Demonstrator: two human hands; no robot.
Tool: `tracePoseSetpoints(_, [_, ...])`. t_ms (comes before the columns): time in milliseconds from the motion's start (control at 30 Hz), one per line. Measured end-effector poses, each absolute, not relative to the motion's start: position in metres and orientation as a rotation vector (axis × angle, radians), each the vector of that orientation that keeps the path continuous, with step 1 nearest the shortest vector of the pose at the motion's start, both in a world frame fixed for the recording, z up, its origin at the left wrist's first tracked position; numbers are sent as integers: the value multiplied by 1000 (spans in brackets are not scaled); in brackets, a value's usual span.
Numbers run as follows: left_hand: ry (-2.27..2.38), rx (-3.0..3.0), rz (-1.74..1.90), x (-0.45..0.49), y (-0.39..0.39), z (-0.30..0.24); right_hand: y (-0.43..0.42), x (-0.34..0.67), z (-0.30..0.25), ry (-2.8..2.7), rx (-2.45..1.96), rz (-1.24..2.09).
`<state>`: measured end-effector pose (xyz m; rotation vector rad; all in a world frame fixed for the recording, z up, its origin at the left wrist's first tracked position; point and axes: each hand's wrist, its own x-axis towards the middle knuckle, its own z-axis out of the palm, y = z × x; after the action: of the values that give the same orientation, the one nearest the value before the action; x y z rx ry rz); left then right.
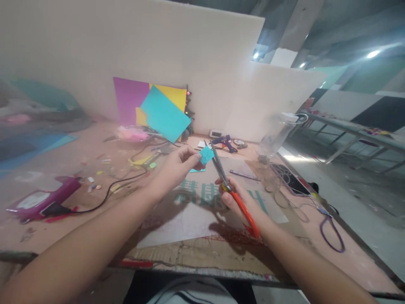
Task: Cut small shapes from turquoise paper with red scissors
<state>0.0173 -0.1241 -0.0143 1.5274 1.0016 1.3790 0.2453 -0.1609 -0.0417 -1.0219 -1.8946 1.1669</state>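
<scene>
A small turquoise piece of foam sheet or card (207, 156) with faint drawn lines is pinched between the thumb and fingers of my left hand (186, 162). My right hand (236, 196) grips orange-handled scissors (221, 171). The scissor blades are apart and point up and away, right at the piece's right edge. Whether they touch it, I cannot tell. Below both hands lies a white sheet with green characters (202, 192), resting on brown cardboard (190, 255). Another bit of turquoise sheet (198, 170) shows under my left hand.
At left lies a purple glue gun (47, 200) with a black cord; a dark blue glue gun (225, 143) is at the back. Coloured sheets (166, 114) lean against the white board (218, 88). A clear jug (278, 133), phone (289, 179) and purple-handled scissors (332, 232) are at right.
</scene>
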Motion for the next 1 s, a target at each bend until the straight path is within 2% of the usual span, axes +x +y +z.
tracePoseSetpoints(1000, [976,1543,1365,23,-130,-14,-160,243,-45,-1862,-957,1236])
